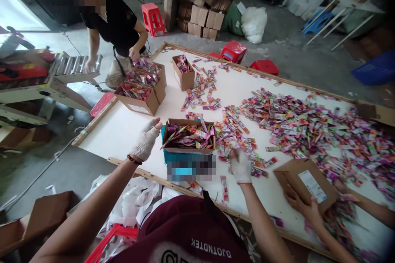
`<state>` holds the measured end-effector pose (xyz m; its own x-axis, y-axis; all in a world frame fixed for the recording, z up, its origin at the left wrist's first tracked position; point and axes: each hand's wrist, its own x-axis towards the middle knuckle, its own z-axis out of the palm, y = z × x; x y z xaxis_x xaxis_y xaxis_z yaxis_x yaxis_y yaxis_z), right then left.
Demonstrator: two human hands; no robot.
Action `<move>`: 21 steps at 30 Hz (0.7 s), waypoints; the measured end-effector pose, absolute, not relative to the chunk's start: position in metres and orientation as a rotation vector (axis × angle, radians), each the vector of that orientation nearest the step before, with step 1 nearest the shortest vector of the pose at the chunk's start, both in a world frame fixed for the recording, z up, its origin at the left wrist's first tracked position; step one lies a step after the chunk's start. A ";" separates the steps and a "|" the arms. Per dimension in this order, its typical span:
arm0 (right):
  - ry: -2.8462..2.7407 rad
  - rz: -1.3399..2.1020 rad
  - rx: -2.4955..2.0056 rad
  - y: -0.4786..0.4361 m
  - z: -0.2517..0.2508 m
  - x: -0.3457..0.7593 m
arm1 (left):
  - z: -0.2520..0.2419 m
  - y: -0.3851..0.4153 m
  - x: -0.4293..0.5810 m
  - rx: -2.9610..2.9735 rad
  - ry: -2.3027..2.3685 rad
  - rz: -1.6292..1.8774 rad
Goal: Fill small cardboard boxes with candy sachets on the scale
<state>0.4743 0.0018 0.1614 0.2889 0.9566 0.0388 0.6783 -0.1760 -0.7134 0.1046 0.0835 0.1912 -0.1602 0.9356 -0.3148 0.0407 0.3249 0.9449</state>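
Two gloved hands reach out over the worktop [123, 131]. Left hand [145, 141] stretches forward, fingers loose and holding nothing, thumb just beside the left rim of the box [188, 136] of packets. White worktop lies bare left of it, up to the wooden edge. Right hand [240, 165], palm down, closes on packets [234, 139] at the pile's near edge.

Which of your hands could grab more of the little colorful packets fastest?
Probably the right hand: it is already down on the loose packets scattered on the white table. The left hand sits open by the left edge of the filled cardboard box, away from the pile.
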 end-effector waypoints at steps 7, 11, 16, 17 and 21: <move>-1.888 0.579 -1.414 0.108 0.204 0.391 | 0.178 0.074 0.138 0.932 1.396 0.962; -1.793 0.757 -1.248 0.120 0.217 0.364 | 0.172 0.069 0.141 0.906 1.391 0.866; -1.100 0.954 -1.149 0.113 0.231 0.395 | 0.166 0.065 0.131 0.801 1.449 0.817; -1.014 0.932 -1.191 0.113 0.232 0.409 | 0.165 0.065 0.129 0.797 1.460 0.825; -1.230 0.586 -1.789 0.102 0.206 0.482 | 0.165 0.066 0.096 0.739 1.538 0.845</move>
<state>0.4819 0.1019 0.2065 0.4024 0.9112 0.0887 0.5050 -0.1401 -0.8517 0.0961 0.0664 0.1655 -0.1269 0.8353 -0.5349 -0.0036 0.5389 0.8424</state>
